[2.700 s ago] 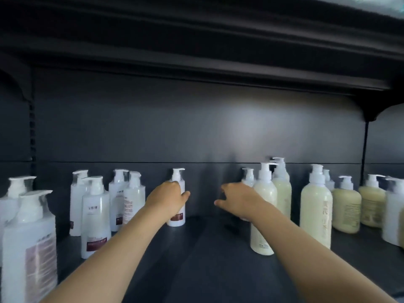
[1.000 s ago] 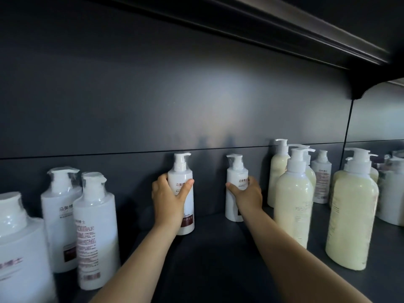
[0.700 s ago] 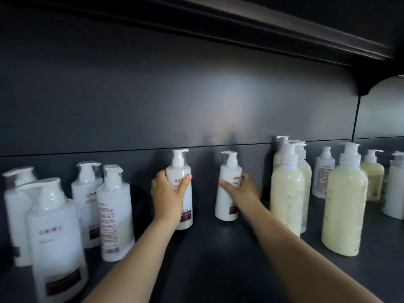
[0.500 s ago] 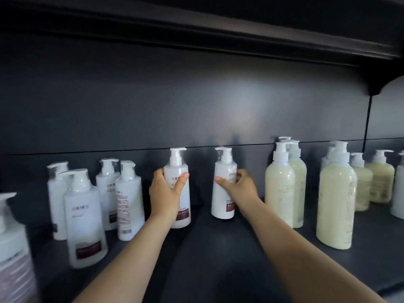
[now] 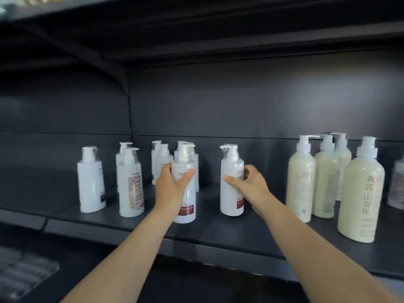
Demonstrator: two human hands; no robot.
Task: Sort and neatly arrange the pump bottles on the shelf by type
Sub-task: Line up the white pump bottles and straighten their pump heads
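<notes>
Dark shelf (image 5: 218, 232) spans mid-frame. Left hand (image 5: 169, 189) fingers grasp a white bottle (image 5: 184, 206) at frame centre. Right hand (image 5: 251, 184) fingers grasp a second white bottle (image 5: 230, 193) just right of it. Both are upright. Other white bottles (image 5: 90, 182) stand at left, cream bottles (image 5: 360, 193) at right.

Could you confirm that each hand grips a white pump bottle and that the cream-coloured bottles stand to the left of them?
Not quite: the head view shows the cream-coloured bottles standing to the right. The left hand and right hand do each grip a white pump bottle.
</notes>
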